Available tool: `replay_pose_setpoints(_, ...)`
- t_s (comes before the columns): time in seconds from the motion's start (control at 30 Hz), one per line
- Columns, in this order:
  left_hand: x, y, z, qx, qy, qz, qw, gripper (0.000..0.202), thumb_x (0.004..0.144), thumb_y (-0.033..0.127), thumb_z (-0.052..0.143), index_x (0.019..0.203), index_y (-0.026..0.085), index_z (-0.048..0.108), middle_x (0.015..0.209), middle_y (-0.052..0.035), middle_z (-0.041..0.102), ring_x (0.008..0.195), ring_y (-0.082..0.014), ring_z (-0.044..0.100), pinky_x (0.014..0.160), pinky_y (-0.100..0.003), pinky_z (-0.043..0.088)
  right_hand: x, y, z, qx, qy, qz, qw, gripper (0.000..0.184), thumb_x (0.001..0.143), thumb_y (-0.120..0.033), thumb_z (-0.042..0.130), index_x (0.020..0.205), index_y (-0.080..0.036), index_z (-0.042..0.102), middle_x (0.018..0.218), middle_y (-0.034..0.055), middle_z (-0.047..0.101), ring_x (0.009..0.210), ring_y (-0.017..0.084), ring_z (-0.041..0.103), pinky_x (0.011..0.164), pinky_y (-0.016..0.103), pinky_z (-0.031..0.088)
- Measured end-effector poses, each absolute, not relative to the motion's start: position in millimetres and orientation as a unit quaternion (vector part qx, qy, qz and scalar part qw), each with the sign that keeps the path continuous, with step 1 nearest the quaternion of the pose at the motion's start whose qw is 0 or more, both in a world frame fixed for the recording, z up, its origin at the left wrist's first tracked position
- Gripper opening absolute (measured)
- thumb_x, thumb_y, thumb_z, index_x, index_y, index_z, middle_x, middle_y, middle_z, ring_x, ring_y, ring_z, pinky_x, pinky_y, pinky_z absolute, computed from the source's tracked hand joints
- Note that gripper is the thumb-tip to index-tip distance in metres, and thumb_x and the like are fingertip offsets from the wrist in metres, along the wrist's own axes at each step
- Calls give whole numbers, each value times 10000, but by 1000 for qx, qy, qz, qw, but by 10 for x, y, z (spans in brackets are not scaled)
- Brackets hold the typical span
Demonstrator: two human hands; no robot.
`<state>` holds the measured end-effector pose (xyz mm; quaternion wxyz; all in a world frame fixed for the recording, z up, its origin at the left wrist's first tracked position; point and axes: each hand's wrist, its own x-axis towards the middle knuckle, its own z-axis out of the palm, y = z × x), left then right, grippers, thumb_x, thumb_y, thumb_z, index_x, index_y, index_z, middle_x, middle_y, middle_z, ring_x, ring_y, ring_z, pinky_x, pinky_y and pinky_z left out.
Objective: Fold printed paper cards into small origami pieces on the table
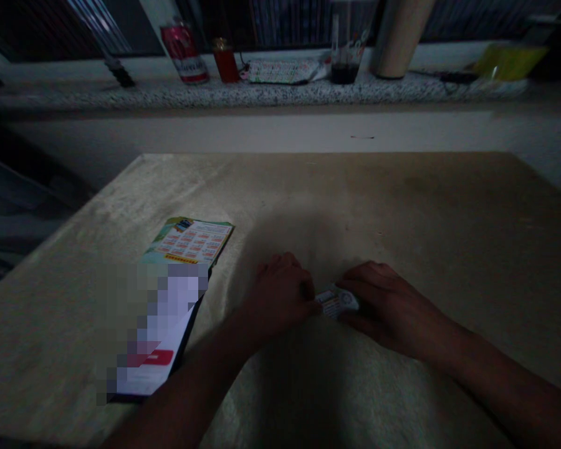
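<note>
A small white item with dark print (335, 302), perhaps a little box or packet, is between my two hands near the middle of the table. My right hand (386, 302) grips it from the right, fingers along its far side and thumb along its near side. At its left end, the curled fingers of my left hand (283, 296) pinch the edge. Dim light and my fingers hide part of the item, so its exact kind is unclear. Left of my left forearm lies a phone with a lit screen (152, 377), its picture partly blurred out.
A printed leaflet (194, 242) lies beyond the phone on the pale table (425, 206). Along the stone windowsill (280, 93) stand a red can (184, 53), a red bottle (225, 61), a glass with dark liquid (346, 59), a tall cylinder (399, 40) and something yellow (509, 61).
</note>
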<state>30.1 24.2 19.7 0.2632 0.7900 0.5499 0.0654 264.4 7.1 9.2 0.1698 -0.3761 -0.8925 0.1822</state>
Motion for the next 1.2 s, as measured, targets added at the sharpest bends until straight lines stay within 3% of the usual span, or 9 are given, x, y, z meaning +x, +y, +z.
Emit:
replay_pose_setpoints(0.1, 293, 191, 181, 783, 550, 84, 277, 248, 734, 288, 815, 943, 179, 735, 1043, -87, 603, 1073, -310, 557, 967, -503, 420, 2757, 114, 63, -430, -876, 136, 172, 437, 833, -421, 773, 1180, -171, 685, 1148, 117, 674, 1073, 309, 620, 943, 487, 503)
replay_pose_setpoints(0.17, 282, 152, 155, 784, 544, 107, 280, 309, 735, 247, 804, 1012, 161, 697, 1093, -100, 588, 1113, -313, 535, 983, -496, 428, 2808, 141, 35, -450, -869, 119, 170, 403, 820, -431, 782, 1122, -177, 700, 1165, 124, 667, 1080, 325, 620, 942, 510, 508)
replay_pose_setpoints(0.33, 291, 58, 101, 799, 502, 170, 283, 461, 737, 150, 748, 1176, 198, 618, 1264, -113, 551, 1240, -312, 484, 1067, -505, 406, 2795, 160, 4, -450, -849, 177, 211, 289, 790, -289, 812, 1033, -203, 680, 1156, 106, 672, 1101, 305, 625, 941, 487, 525)
replay_pose_setpoints(0.47, 365, 28, 117, 808, 462, 194, 309, 534, 771, 192, 748, 1278, 199, 579, 1286, -111, 598, 1221, -302, 519, 1063, -486, 412, 2729, 109, 30, -469, -791, 306, 247, 186, 831, -272, 761, 957, -215, 636, 904, 39, 708, 796, 204, 680, 708, 348, 573)
replay_pose_setpoints(0.53, 409, 34, 134, 798, 456, 191, 345, 387, 815, 216, 725, 1193, 193, 645, 1141, -76, 674, 1078, -267, 592, 979, -432, 454, 2692, 75, 43, -475, -743, 379, 281, 204, 841, -290, 756, 996, -226, 640, 800, 6, 714, 685, 171, 678, 612, 291, 561)
replay_pose_setpoints(0.63, 449, 52, 153, 745, 482, 178, 424, 92, 848, 251, 690, 897, 181, 724, 819, -9, 680, 795, -199, 621, 752, -320, 469, 2640, 45, 57, -478, -666, 458, 342, 305, 793, -292, 809, 1064, -232, 683, 762, -6, 751, 670, 164, 711, 595, 261, 581)
replay_pose_setpoints(0.7, 452, 61, 153, 693, 497, 182, 489, 121, 834, 281, 698, 798, 167, 718, 705, 13, 636, 680, -165, 591, 622, -266, 417, 2619, 41, 67, -480, -627, 496, 361, 212, 768, -313, 833, 929, -216, 737, 735, 3, 764, 652, 164, 720, 585, 258, 593)
replay_pose_setpoints(0.83, 433, 58, 134, 614, 491, 201, 584, 256, 840, 398, 706, 869, 147, 747, 668, 17, 615, 597, -131, 540, 544, -235, 365, 2607, 34, 92, -486, -584, 533, 373, 197, 739, -348, 859, 691, -196, 743, 654, 8, 750, 569, 141, 689, 521, 237, 566)
replay_pose_setpoints(1.2, 457, 36, 204, 618, 483, 229, 577, 265, 823, 394, 697, 758, 139, 725, 631, 8, 585, 580, -118, 509, 503, -213, 341, 2613, 11, 168, -470, -588, 551, 360, 134, 794, -316, 805, 736, -197, 785, 652, 14, 748, 547, 134, 666, 510, 239, 549)
